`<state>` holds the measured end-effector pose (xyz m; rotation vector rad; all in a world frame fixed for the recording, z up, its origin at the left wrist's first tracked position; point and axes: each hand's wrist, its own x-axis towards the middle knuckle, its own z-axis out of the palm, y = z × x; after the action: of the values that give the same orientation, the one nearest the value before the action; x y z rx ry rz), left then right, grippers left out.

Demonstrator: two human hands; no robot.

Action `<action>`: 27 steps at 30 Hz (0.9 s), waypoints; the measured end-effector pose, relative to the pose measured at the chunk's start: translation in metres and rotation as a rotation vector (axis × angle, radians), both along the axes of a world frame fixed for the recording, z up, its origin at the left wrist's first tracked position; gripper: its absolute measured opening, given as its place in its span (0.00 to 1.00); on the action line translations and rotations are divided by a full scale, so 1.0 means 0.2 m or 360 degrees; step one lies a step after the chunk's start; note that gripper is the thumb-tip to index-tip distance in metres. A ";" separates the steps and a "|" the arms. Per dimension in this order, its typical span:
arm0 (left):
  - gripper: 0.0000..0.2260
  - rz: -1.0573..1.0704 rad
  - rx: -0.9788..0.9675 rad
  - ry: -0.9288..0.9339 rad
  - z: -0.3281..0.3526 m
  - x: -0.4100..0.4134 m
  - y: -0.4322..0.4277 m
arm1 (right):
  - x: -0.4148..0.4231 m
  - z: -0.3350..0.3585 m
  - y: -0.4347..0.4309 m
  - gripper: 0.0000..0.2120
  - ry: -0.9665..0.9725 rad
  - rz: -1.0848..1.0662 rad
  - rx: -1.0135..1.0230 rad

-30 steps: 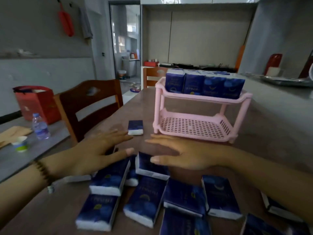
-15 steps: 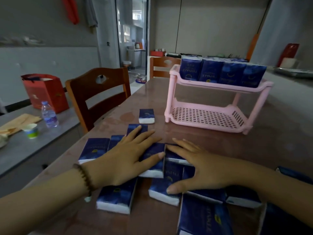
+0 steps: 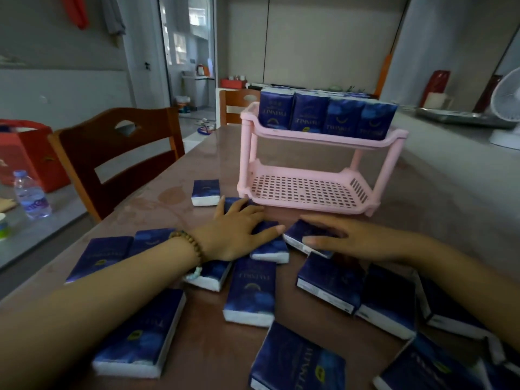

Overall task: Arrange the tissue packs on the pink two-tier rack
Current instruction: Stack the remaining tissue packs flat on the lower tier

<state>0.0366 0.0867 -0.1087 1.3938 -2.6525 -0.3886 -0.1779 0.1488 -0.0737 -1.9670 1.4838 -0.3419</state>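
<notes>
The pink two-tier rack point(image 3: 323, 138) stands on the brown table, with a row of dark blue tissue packs point(image 3: 326, 115) upright on its top tier. Its bottom tier point(image 3: 304, 190) holds nothing. Several more packs point(image 3: 250, 291) lie scattered flat on the table in front of it. My left hand point(image 3: 236, 232) lies palm down, fingers spread, over two packs point(image 3: 270, 247) just before the rack's front left foot. My right hand point(image 3: 357, 239) rests flat on another pack point(image 3: 298, 235), fingers pointing left. A lone pack point(image 3: 205, 191) lies left of the rack.
A wooden chair point(image 3: 118, 153) stands at the table's left edge and a second chair point(image 3: 236, 105) behind the rack. Left of the table sit a water bottle point(image 3: 31, 195) and a red bag point(image 3: 25, 147). A white fan point(image 3: 506, 108) and a metal tray point(image 3: 461, 118) are on the counter at right.
Both hands have slid forward across the table toward the rack, pushing packs with them; my left hand now reaches the rack's front left foot. The view has moved closer.
</notes>
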 end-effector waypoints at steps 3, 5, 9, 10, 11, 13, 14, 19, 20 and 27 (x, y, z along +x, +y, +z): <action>0.26 -0.0081 0.0001 0.0079 0.01 0.03 -0.01 | -0.05 -0.04 -0.04 0.28 0.0115 -0.0148 -0.0106; 0.30 -0.0168 0.0055 0.0134 0.02 0.07 -0.02 | -0.07 -0.08 -0.05 0.25 0.0085 -0.0206 -0.0169; 0.17 -0.0348 0.0242 0.0460 0.05 0.11 -0.02 | -0.07 -0.13 -0.06 0.17 -0.0179 -0.0322 -0.0271; 0.14 -0.0370 0.0261 0.0546 0.05 0.11 -0.02 | -0.07 -0.14 -0.07 0.18 -0.0235 -0.0327 -0.0258; 0.13 -0.0379 0.0294 0.0603 0.05 0.11 -0.01 | -0.07 -0.15 -0.07 0.18 -0.0303 -0.0331 -0.0229; 0.15 -0.0360 0.0419 0.0664 0.06 0.11 0.01 | -0.07 -0.16 -0.07 0.17 -0.0393 -0.0371 -0.0204; 0.16 -0.0347 0.0481 0.0680 0.06 0.11 0.01 | -0.07 -0.16 -0.06 0.16 -0.0405 -0.0395 -0.0224; 0.12 -0.0533 0.0493 0.0480 0.11 0.11 0.04 | -0.07 -0.17 -0.06 0.17 -0.0502 -0.0470 -0.0242; 0.11 -0.0560 0.0450 0.0479 0.11 0.10 0.05 | -0.07 -0.17 -0.06 0.18 -0.0509 -0.0481 -0.0256; 0.25 -0.0202 -0.0289 0.0082 0.01 0.11 -0.04 | -0.06 -0.17 -0.06 0.17 -0.0730 -0.0566 -0.0429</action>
<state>0.0593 0.0796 -0.1070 1.1517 -2.6655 -0.1872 -0.1904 0.1367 -0.1073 -1.6510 1.5251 -1.1180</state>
